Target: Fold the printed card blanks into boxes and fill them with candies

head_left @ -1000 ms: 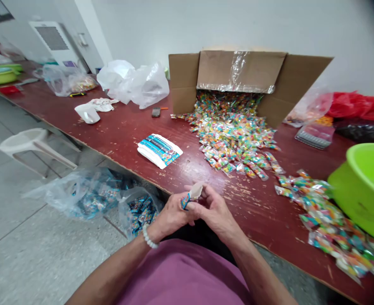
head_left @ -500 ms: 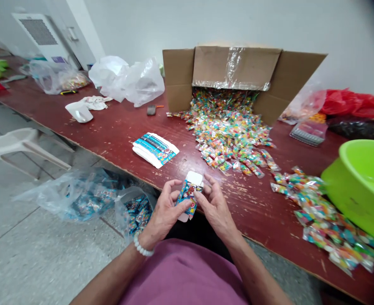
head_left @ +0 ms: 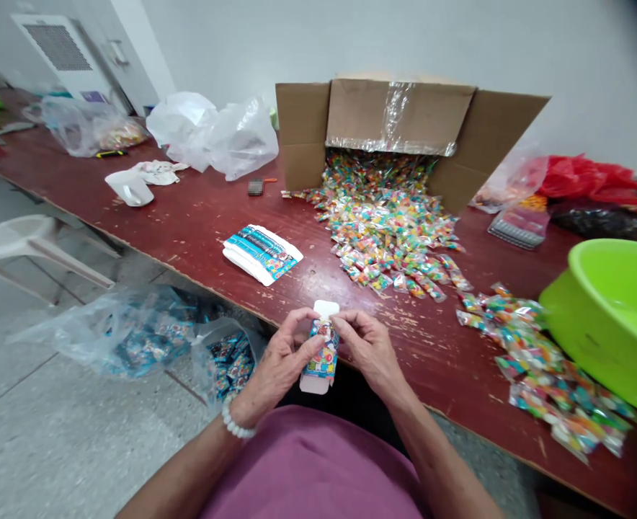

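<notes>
1. Carton [head_left: 323,360], small, blue and brightly printed, sits between my hands just in front of the table's near edge, above my lap. Its white top flap [head_left: 326,308] stands open; a pale flap [head_left: 315,384] hangs open below.
2. My left hand [head_left: 287,353] pinches it, thumb flat across the printed front, fingers curled around the left side and behind.
3. My right hand [head_left: 366,346] pinches the upper right edge, thumb and forefinger beside the top flap. How firmly it presses, I cannot tell.
4. I judge it light, thin card: stiff along the folds, easily dented on the faces, perhaps a little slick. The side edges look the best hold; the flaps would likely bend.
5. The table [head_left: 189,231] is dark red, scuffed and shiny. Flattened cartons [head_left: 263,254] lie stacked ahead of me; beyond, sweet packets [head_left: 394,223] spill from a cardboard box [head_left: 399,115]. A lime-green basin [head_left: 594,317] stands at my right.
6. Around me: a pale wall [head_left: 232,43], speckled grey floor [head_left: 107,440], white plastic stool [head_left: 32,238], and clear bags [head_left: 73,324] of blue packs low on my left.
</notes>
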A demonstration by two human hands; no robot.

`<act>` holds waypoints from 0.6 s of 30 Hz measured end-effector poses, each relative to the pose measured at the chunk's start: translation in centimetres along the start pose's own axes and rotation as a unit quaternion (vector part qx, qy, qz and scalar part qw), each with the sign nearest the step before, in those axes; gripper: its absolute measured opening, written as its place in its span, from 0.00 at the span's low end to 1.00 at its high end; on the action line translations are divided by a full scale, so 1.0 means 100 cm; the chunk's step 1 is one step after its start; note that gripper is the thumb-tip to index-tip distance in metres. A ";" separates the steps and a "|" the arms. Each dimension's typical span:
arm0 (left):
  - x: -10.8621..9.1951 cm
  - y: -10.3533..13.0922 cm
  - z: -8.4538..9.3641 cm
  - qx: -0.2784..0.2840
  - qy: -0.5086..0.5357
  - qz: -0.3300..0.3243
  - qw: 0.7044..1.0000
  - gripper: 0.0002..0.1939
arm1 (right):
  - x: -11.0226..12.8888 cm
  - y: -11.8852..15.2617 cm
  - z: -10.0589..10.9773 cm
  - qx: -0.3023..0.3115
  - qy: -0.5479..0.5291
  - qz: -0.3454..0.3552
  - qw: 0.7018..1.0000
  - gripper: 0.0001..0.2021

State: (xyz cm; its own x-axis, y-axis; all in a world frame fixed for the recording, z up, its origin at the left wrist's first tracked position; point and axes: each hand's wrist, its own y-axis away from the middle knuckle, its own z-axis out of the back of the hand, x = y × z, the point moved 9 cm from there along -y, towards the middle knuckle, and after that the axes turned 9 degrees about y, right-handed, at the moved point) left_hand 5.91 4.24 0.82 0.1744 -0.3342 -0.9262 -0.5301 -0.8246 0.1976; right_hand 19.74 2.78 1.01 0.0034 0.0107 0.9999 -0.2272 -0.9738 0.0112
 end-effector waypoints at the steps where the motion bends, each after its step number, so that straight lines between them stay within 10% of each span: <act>1: -0.001 -0.001 0.001 -0.001 -0.018 -0.005 1.000 0.19 | -0.002 -0.001 0.000 0.010 -0.002 -0.013 1.000 0.12; 12: -0.008 -0.002 0.009 -0.047 -0.031 -0.065 0.996 0.14 | -0.007 0.001 -0.007 0.062 -0.065 -0.058 0.994 0.14; 18: 0.027 0.001 -0.011 0.022 0.134 0.144 0.980 0.26 | 0.012 0.005 0.000 0.023 0.047 0.062 0.997 0.08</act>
State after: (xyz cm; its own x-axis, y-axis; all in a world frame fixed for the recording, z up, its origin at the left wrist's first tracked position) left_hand 7.24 2.71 -1.32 0.2218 -0.6626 -0.7153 -0.6241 -0.6601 0.4179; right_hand 19.66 2.26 2.18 -0.1140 -0.0912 0.9893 -0.1744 -0.9785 -0.1104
